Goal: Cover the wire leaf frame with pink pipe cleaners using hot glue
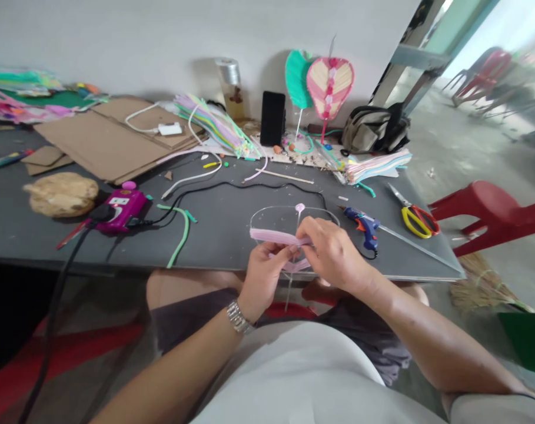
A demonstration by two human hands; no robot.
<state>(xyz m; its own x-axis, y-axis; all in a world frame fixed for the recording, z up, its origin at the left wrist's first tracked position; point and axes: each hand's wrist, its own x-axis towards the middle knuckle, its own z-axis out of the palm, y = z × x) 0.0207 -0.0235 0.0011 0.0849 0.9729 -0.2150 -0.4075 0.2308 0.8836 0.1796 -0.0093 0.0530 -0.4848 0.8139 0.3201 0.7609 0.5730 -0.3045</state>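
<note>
left hand (262,277) pinches a pink strip (276,237) right at the surface (223,235) edge, right hand (331,253) gripping its other end against a thin wire loop (289,209); looks light and soft, likely to bend, so best held near the pinched ends.

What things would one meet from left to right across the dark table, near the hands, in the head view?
crumpled brown bundle, magenta electric device, green bendable strip, left hand, right hand, blue glue gun, red-and-yellow scissors
</note>
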